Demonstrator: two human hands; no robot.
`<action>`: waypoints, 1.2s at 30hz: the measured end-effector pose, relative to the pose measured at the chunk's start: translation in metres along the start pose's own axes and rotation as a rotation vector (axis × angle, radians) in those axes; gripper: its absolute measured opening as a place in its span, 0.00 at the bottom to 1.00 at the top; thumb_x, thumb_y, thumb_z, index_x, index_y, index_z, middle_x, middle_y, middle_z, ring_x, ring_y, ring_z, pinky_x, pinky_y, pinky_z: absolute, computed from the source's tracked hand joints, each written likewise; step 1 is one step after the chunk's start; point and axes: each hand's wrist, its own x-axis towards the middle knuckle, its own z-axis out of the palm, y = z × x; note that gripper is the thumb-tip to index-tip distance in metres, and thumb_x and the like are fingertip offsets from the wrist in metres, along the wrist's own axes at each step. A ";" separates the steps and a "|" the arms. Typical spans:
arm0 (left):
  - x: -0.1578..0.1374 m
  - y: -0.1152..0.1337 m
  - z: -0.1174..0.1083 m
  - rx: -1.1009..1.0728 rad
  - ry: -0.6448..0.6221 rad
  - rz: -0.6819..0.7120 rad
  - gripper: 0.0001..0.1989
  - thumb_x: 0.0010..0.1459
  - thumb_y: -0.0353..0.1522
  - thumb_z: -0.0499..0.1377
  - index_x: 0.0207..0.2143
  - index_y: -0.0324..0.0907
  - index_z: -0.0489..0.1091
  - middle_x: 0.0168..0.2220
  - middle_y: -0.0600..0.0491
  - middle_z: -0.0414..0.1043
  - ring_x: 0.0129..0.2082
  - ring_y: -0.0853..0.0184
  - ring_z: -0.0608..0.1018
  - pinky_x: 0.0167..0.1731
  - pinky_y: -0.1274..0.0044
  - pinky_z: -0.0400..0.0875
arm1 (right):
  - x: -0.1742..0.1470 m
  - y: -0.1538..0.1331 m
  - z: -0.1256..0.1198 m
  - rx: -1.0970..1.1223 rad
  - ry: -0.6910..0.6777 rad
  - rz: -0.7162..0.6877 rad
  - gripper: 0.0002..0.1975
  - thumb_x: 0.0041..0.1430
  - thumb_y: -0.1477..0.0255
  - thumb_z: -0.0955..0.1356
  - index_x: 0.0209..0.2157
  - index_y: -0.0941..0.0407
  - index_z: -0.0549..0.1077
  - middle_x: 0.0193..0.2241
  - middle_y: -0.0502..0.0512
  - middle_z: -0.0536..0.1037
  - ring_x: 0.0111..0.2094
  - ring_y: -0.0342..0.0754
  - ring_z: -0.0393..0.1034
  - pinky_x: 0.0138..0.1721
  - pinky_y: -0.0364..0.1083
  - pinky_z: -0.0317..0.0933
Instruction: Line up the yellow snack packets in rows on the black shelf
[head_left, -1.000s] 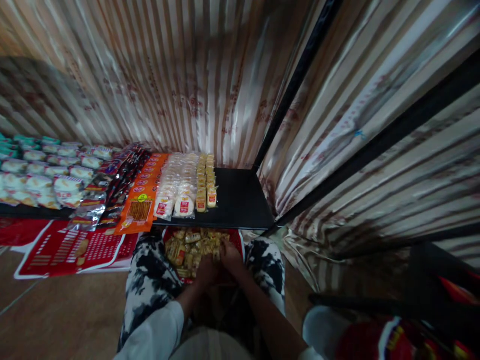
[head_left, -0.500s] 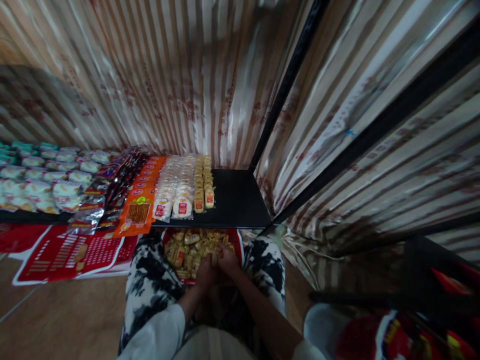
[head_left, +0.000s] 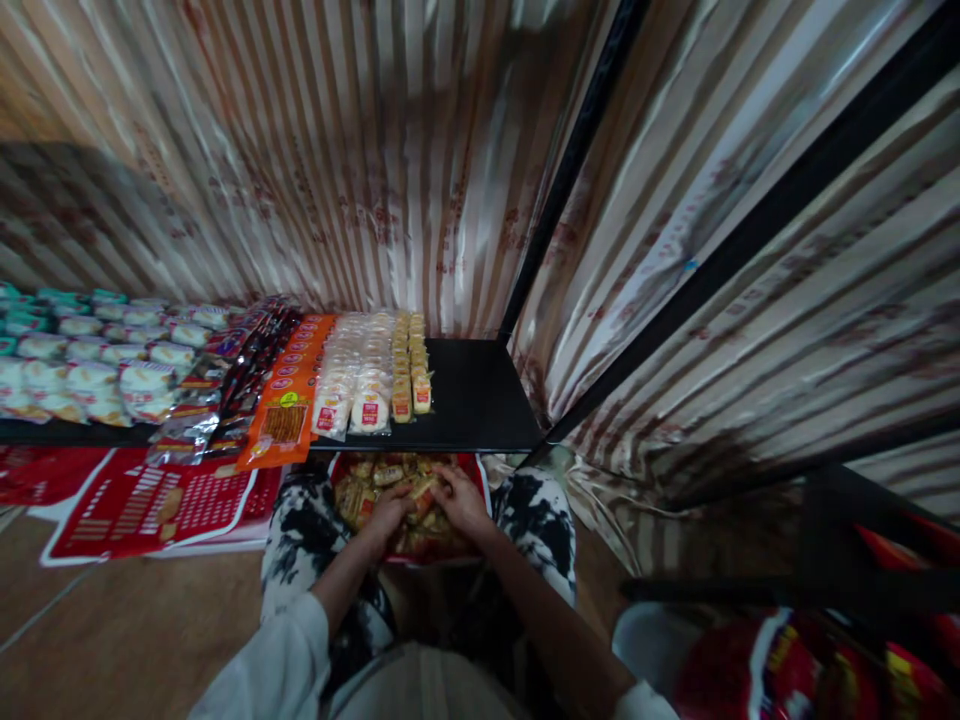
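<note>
Resting on wrapped snacks (head_left: 388,473) in the red container (head_left: 477,472), below the black shelf (head_left: 480,400), left hand (head_left: 390,514) and right hand (head_left: 460,500) show partly bent fingers; whether either grips one cannot be told.

You are wearing black-and-white blotched trousers (head_left: 304,530) and pale sleeves (head_left: 262,660); a red tub (head_left: 474,466) is showing you golden-yellow packets (head_left: 360,497); a black shelf (head_left: 480,400) is carrying an orange bag (head_left: 300,350), red-labelled white packs (head_left: 370,390) and teal wrappers (head_left: 26,323); ahead of you, a brown-and-beige striped curtain (head_left: 412,150) is bearing reddish print.
</note>
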 end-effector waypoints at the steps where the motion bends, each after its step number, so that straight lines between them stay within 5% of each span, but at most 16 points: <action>1: -0.001 0.004 -0.003 -0.051 -0.016 -0.005 0.18 0.42 0.26 0.55 0.39 0.39 0.71 0.23 0.56 0.72 0.19 0.74 0.70 0.17 0.83 0.59 | 0.002 -0.002 -0.002 0.010 0.001 0.004 0.17 0.48 0.73 0.68 0.43 0.52 0.73 0.39 0.53 0.76 0.25 0.41 0.68 0.36 0.44 0.66; 7: -0.012 0.031 -0.012 -0.192 -0.035 0.065 0.22 0.42 0.27 0.56 0.44 0.39 0.68 0.30 0.55 0.74 0.20 0.75 0.71 0.15 0.84 0.55 | 0.008 -0.008 -0.009 0.222 -0.033 0.017 0.18 0.52 0.67 0.66 0.45 0.55 0.71 0.35 0.53 0.77 0.30 0.44 0.71 0.35 0.45 0.67; 14: -0.017 0.053 -0.020 -0.130 0.017 0.137 0.12 0.43 0.29 0.56 0.34 0.39 0.68 0.28 0.55 0.71 0.21 0.76 0.69 0.20 0.83 0.61 | 0.002 -0.036 -0.033 -0.097 -0.005 -0.250 0.24 0.51 0.74 0.67 0.51 0.55 0.68 0.49 0.56 0.72 0.51 0.51 0.62 0.53 0.52 0.56; 21: -0.016 0.075 -0.026 0.192 -0.108 0.310 0.12 0.43 0.29 0.53 0.33 0.39 0.70 0.26 0.57 0.68 0.25 0.72 0.69 0.24 0.82 0.63 | 0.002 -0.054 -0.046 -0.136 -0.168 -0.272 0.13 0.55 0.66 0.66 0.40 0.55 0.75 0.40 0.55 0.77 0.44 0.51 0.67 0.47 0.49 0.59; 27: -0.008 0.090 -0.024 0.470 -0.193 0.412 0.15 0.43 0.28 0.54 0.36 0.40 0.71 0.27 0.57 0.69 0.27 0.71 0.69 0.27 0.82 0.63 | 0.008 -0.053 -0.048 -0.074 -0.194 -0.233 0.16 0.52 0.70 0.67 0.45 0.51 0.73 0.39 0.53 0.77 0.42 0.50 0.68 0.44 0.47 0.60; 31: -0.002 0.096 -0.014 0.259 -0.133 0.406 0.22 0.44 0.32 0.58 0.45 0.39 0.66 0.28 0.57 0.69 0.23 0.74 0.69 0.24 0.81 0.63 | 0.020 -0.041 -0.042 0.077 -0.143 -0.180 0.14 0.51 0.70 0.67 0.41 0.52 0.76 0.33 0.52 0.77 0.35 0.47 0.69 0.38 0.44 0.62; 36: 0.002 0.098 -0.001 -0.150 -0.044 0.402 0.20 0.43 0.36 0.61 0.41 0.39 0.65 0.34 0.53 0.70 0.27 0.72 0.75 0.31 0.77 0.70 | 0.045 -0.026 -0.031 0.319 0.021 -0.080 0.14 0.51 0.67 0.66 0.40 0.55 0.75 0.34 0.53 0.77 0.33 0.46 0.71 0.37 0.45 0.65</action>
